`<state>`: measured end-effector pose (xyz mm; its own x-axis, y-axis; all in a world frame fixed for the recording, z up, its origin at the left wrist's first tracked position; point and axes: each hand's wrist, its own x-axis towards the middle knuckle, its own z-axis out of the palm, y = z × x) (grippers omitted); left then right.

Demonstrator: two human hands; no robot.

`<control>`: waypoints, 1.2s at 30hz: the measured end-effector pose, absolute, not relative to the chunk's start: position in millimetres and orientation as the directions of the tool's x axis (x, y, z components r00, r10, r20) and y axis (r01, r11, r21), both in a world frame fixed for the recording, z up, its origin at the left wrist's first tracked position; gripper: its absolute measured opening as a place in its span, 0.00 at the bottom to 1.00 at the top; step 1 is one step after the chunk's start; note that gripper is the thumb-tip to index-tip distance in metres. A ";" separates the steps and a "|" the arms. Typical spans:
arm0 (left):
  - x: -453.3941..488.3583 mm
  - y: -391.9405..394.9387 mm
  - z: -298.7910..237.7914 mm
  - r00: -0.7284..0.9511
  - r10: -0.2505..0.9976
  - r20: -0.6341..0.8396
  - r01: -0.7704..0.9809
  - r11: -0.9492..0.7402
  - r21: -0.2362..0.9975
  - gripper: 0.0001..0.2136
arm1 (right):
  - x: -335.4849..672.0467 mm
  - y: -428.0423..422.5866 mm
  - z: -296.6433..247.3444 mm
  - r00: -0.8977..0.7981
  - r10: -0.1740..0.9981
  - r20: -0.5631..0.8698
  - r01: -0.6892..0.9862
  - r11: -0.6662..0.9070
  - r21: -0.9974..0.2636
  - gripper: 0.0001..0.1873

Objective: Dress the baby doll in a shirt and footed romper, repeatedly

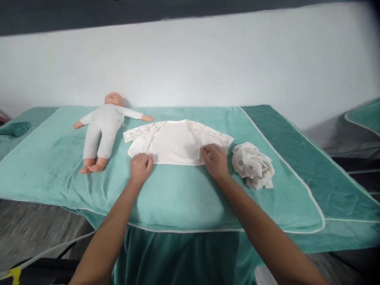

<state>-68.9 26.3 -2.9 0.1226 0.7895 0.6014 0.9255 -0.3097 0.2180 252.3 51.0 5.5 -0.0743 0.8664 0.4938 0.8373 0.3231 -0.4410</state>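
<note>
A small white baby shirt [176, 142] lies spread open on the green cover, its plain inside facing up and its printed sleeves stretched to both sides. My left hand [141, 168] is closed at the shirt's lower left edge, fingers curled onto the cloth. On the other side, my right hand [215, 161] pinches the front panel near the lower right edge. Just right of that hand sits a crumpled bundle of printed white cloth [253, 165]. A baby doll [102, 126] with a white cloth body lies on its back to the left, arms spread.
The light green cover [190, 198] with white piping lies over a darker green bed cover [320, 174]. A white wall [190, 67] rises behind the bed. At lower left a pale cable [59, 249] runs past the bed's front edge.
</note>
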 end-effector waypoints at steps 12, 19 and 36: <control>-66.5 29.2 -4.1 -0.042 0.828 0.558 0.895 -0.217 0.389 0.22 | 289.6 114.5 2.4 0.205 0.892 0.403 0.858 0.035 -0.513 0.15; -65.0 27.9 -1.3 -0.034 0.845 0.534 0.918 -0.185 0.352 0.22 | 267.8 149.2 19.0 0.044 0.946 0.322 0.917 0.090 -0.390 0.18; -74.5 56.1 3.0 -0.058 0.825 0.563 0.966 -0.095 0.239 0.14 | 341.9 150.3 -12.2 0.419 0.869 0.264 0.876 -0.310 -0.370 0.23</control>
